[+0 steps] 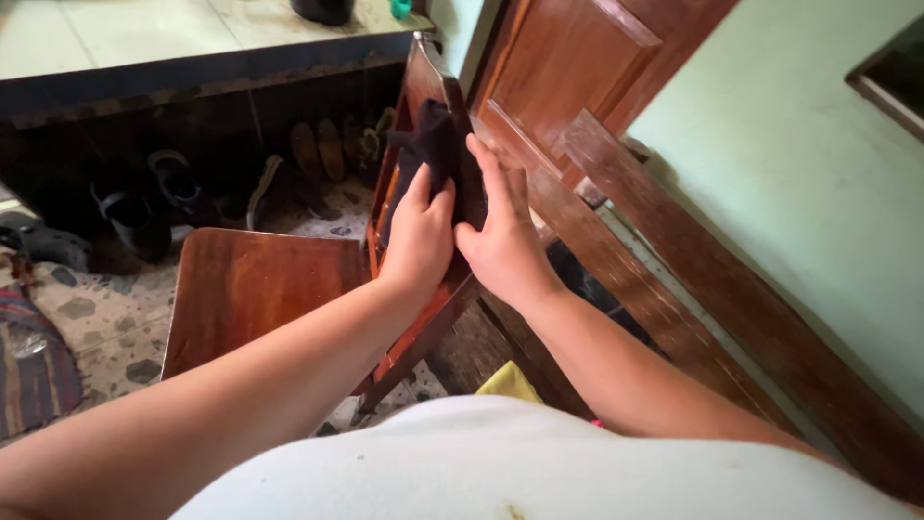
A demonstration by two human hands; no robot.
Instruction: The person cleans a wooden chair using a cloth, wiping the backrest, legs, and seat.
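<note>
A dark cloth [435, 144] hangs over the backrest of a brown wooden chair [255, 289]. My left hand [419, 236] grips the cloth's lower part against the front of the backrest. My right hand [500, 226] lies flat, fingers spread, pressing the cloth against the backrest from the right side. The chair's seat stands bare to the left of my hands.
Several shoes [164, 197] sit under a dark bench [192, 82] at the back. A wooden door [577, 58] and long wooden boards [693, 279] lean along the pale green wall [799, 164] on the right. A striped mat [34, 371] lies at far left on the speckled floor.
</note>
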